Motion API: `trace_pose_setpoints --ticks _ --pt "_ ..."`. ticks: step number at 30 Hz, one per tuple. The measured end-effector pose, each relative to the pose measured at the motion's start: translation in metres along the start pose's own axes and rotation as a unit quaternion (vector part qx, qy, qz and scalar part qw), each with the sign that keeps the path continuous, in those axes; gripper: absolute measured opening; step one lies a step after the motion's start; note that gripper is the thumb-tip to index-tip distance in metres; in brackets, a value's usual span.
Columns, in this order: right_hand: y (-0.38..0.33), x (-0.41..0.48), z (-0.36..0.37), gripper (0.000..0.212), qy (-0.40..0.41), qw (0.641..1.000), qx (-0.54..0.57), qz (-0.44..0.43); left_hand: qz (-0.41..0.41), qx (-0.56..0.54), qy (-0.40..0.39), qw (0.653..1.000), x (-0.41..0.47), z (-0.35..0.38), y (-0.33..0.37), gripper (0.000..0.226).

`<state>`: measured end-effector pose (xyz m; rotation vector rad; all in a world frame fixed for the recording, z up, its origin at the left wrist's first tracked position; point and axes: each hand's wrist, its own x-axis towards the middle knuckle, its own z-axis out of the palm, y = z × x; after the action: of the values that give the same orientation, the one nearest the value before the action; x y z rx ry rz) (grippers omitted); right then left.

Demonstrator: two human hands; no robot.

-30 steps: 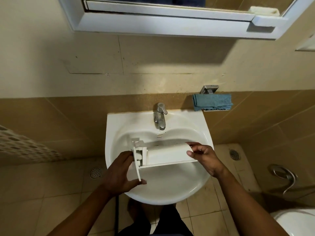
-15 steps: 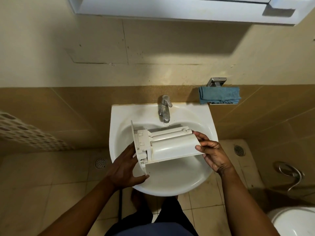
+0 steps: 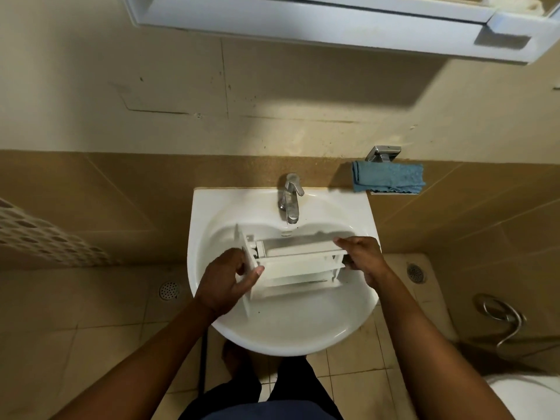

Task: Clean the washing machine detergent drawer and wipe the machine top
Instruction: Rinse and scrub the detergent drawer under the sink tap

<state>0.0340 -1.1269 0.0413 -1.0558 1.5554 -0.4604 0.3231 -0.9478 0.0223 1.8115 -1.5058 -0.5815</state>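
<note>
Detergent drawer [image 3: 297, 268] is held over the sink [image 3: 288, 344] bowl, inside the rim and off the basin floor as far as I can tell. Its long axis runs left to right across the bowl, with the flat front panel at the left end, standing on edge. Left hand [image 3: 225, 283] grips that panel, fingers curled behind it and thumb on the near face. Right hand [image 3: 360, 259] clamps the opposite end, fingers wrapped over the top edge. Faucet [image 3: 291, 201] sits just behind the drawer's far side, around mid-length, spout not quite over it; no water visible. Likely rinse step: the drawer needs to go away from the body to get under the spout, and one hand must let go to work the lever, both about equally near. Blue cloth [image 3: 388, 177] hangs on the wall right of the sink, nearer the right hand.
</note>
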Motion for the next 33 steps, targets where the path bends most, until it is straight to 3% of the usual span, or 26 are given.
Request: trace_pose_setpoints --ticks 4,8,10,12,14,19,21,23,24,26,33 --pt "-0.018 0.020 0.011 0.034 -0.010 0.997 -0.067 0.048 -0.102 -0.029 0.026 0.994 0.024 0.015 0.013 0.058" --pt "-0.031 0.036 0.024 0.038 -0.024 0.988 -0.129 0.081 -0.189 0.012 0.022 0.982 0.050 0.026 0.013 0.044" --pt "-0.038 0.039 0.036 0.036 0.008 0.980 -0.199 0.025 -0.207 0.040 0.038 0.977 0.058 0.030 0.012 0.041" --pt "-0.044 0.038 0.050 0.030 0.075 0.947 -0.300 -0.089 -0.218 0.062 0.054 0.973 0.064 0.033 0.014 0.045" --pt "-0.047 0.034 0.064 0.025 0.122 0.938 -0.281 -0.164 -0.220 0.077 0.077 0.970 0.067 0.034 0.016 0.052" --pt "-0.041 0.027 0.084 0.033 0.190 0.917 -0.278 -0.213 -0.238 0.098 0.115 0.959 0.068 0.031 0.017 0.067" --pt "-0.048 0.025 0.089 0.034 0.147 0.953 -0.171 -0.203 -0.254 0.106 0.114 0.955 0.069 0.031 0.019 0.076" --pt "-0.061 0.020 0.098 0.040 0.024 0.996 0.059 -0.062 -0.270 0.120 0.106 0.949 0.072 0.030 0.020 0.081" --pt "-0.067 0.017 0.100 0.042 -0.042 0.988 0.150 0.014 -0.272 0.129 0.102 0.948 0.073 0.031 0.021 0.080" --pt "-0.072 0.020 0.102 0.046 -0.133 0.958 0.226 0.113 -0.265 0.137 0.107 0.948 0.074 0.032 0.023 0.074" --pt "-0.074 0.031 0.110 0.056 -0.231 0.895 0.341 0.172 -0.275 0.149 0.114 0.943 0.074 0.033 0.028 0.068"
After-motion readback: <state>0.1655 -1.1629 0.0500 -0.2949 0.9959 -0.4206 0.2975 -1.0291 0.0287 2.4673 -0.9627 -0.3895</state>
